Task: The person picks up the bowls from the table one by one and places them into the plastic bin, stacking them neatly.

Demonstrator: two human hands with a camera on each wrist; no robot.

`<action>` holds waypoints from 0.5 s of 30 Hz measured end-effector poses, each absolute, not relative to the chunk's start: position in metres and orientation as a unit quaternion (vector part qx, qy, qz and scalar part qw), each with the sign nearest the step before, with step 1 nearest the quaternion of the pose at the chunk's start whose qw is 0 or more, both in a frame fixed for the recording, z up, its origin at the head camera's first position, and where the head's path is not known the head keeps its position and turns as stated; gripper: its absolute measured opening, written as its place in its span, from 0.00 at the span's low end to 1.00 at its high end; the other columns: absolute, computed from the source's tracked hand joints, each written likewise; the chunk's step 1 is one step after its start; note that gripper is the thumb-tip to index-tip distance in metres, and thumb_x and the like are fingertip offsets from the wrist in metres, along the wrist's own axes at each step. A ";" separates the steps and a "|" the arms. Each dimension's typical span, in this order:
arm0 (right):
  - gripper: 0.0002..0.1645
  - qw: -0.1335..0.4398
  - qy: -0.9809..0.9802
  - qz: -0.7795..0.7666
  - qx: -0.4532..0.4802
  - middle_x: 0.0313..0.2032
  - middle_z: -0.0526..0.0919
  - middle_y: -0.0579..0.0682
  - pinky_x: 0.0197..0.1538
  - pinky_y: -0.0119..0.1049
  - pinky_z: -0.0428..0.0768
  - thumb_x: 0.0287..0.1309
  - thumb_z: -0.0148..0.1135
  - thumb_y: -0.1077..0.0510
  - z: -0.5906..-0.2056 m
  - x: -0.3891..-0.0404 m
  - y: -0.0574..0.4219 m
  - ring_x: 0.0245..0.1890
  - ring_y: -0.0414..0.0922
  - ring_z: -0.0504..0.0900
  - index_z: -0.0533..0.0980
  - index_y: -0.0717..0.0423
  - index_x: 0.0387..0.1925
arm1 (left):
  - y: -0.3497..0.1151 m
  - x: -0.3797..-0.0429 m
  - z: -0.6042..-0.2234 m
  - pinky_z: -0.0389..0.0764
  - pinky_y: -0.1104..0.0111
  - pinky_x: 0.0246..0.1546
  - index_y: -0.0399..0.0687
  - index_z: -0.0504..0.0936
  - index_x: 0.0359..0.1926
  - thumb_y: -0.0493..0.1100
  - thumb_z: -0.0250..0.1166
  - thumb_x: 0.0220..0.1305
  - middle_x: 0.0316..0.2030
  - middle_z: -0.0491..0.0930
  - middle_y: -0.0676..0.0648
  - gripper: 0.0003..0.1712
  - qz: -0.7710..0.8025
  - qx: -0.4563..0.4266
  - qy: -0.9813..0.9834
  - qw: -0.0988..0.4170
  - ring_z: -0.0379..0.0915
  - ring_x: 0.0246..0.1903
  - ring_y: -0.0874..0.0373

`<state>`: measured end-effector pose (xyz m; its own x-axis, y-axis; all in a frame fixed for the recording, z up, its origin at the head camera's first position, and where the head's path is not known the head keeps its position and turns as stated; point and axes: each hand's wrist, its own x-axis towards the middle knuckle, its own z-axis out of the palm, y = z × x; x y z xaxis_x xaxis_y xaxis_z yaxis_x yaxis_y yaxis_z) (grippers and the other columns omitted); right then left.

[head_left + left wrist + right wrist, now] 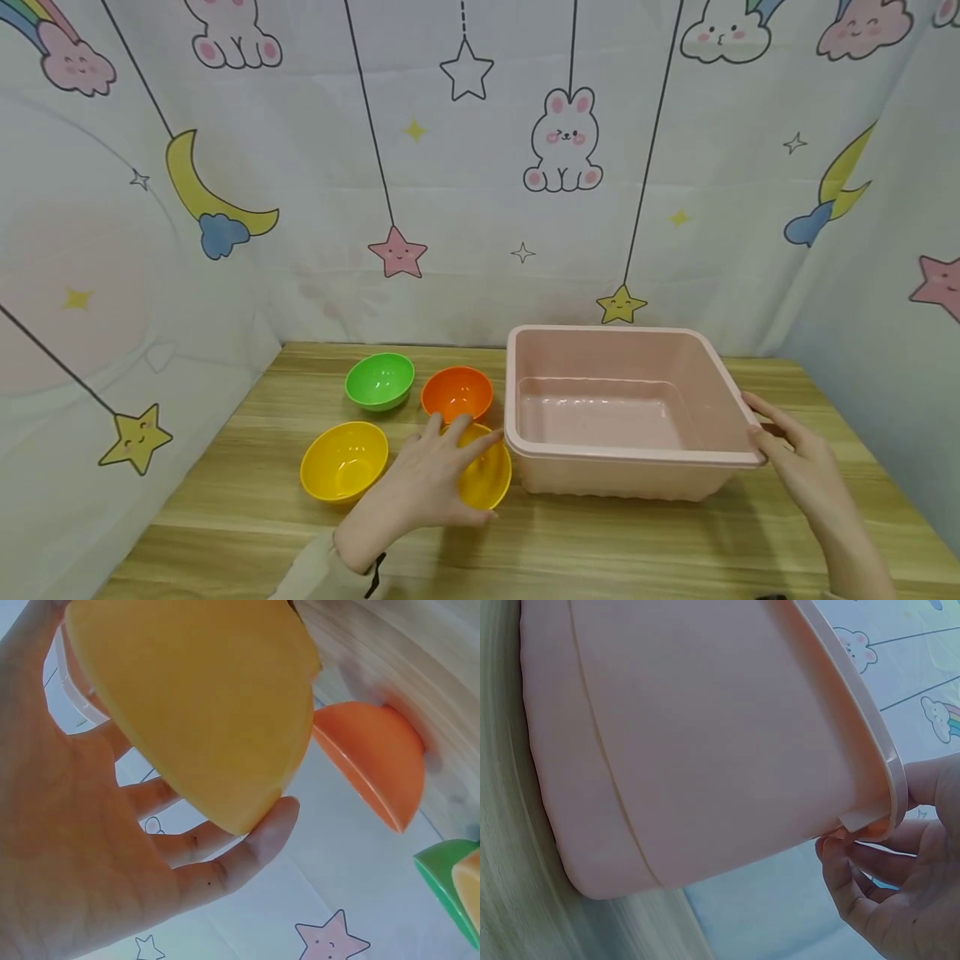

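Yellow bowl [487, 477] was held just left of a pink tub [622, 480].
The left hand [433, 477] was opened wide, with its thumb and fingers bent around the bowl's edge. The right hand [798, 457] was almost closed, pinching the tub's rim on the right side, near the front corner. An orange bowl [459, 390] sat left of the tub. A green bowl [380, 381] and another yellow one [345, 461] sat farther left of it. The tub stood on a wooden table [585, 550].
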<state>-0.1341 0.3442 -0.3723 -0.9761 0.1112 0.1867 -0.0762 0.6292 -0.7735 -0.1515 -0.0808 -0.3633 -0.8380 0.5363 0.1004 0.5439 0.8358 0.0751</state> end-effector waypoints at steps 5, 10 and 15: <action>0.30 0.104 -0.896 0.430 -0.017 0.41 0.66 0.19 0.35 0.26 0.63 0.64 0.47 0.47 -0.372 -0.134 0.344 0.40 0.20 0.66 0.59 0.46 0.66 | -0.078 -0.150 -0.360 0.73 0.51 0.39 0.71 0.63 0.63 0.75 0.63 0.35 0.59 0.65 0.45 0.50 -0.042 -0.288 -0.956 0.042 0.64 0.52 0.42; 0.31 0.093 -0.899 0.428 -0.029 0.40 0.66 0.18 0.37 0.27 0.62 0.64 0.47 0.45 -0.374 -0.135 0.344 0.40 0.19 0.64 0.58 0.45 0.67 | -0.075 -0.148 -0.358 0.73 0.51 0.40 0.68 0.65 0.62 0.76 0.63 0.35 0.61 0.64 0.46 0.50 -0.030 -0.291 -0.955 0.044 0.63 0.53 0.43; 0.30 0.094 -0.897 0.430 -0.030 0.40 0.67 0.18 0.37 0.29 0.61 0.64 0.47 0.46 -0.376 -0.134 0.344 0.40 0.19 0.64 0.58 0.44 0.67 | -0.071 -0.144 -0.352 0.73 0.49 0.43 0.68 0.66 0.62 0.77 0.62 0.35 0.62 0.64 0.45 0.49 -0.022 -0.297 -0.954 0.043 0.63 0.55 0.41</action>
<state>-0.1341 0.3444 -0.3758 -0.9805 0.1353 0.1423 -0.0261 0.6286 -0.7773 -0.1441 -0.0715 -0.3520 -0.8196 0.5650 0.0956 0.5688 0.8223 0.0163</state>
